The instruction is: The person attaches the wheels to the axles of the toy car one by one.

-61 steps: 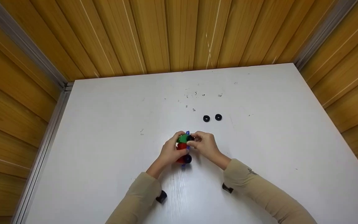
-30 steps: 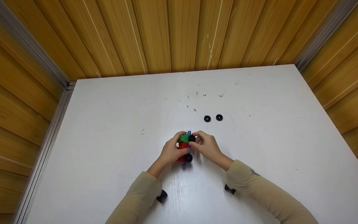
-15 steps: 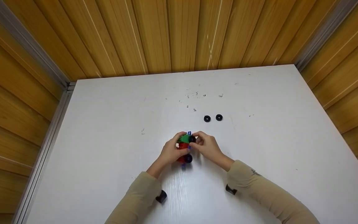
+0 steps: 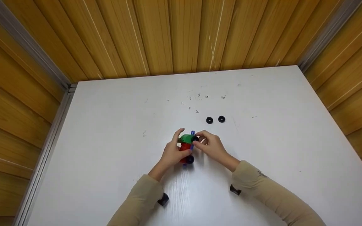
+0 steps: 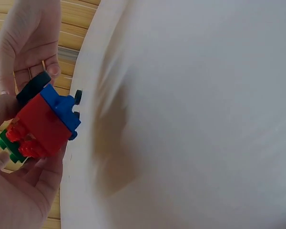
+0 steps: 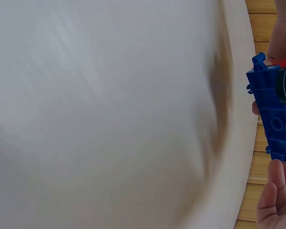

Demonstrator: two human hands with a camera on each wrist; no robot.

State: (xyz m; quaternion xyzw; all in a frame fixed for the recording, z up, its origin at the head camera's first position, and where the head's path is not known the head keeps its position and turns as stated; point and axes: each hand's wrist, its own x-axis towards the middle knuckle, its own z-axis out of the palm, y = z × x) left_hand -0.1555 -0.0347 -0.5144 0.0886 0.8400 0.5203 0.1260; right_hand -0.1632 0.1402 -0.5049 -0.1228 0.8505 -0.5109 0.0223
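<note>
My left hand (image 4: 172, 151) grips a toy car of building blocks by its red block (image 4: 185, 147), thumb on the near side and index finger raised off the green block (image 4: 186, 138). The car is on its side, held just over the table. Its blue chassis (image 6: 274, 119) faces the right, as the right wrist view shows. A black wheel (image 4: 190, 159) is on the near end. At the far end my right hand (image 4: 213, 147) pinches another black wheel (image 4: 195, 138) between thumb and fingers against the chassis. The fingers partly cover that wheel.
Two loose black tyres (image 4: 209, 120) lie on the white table (image 4: 121, 119) beyond the hands. Black wrist cameras (image 4: 163, 199) show beneath both sleeves. Wood-patterned walls (image 4: 181, 37) stand behind the table and at both sides.
My left index finger has lifted away from the green block. The far end of the car has tilted a little, and the right hand has turned slightly with the wheel.
</note>
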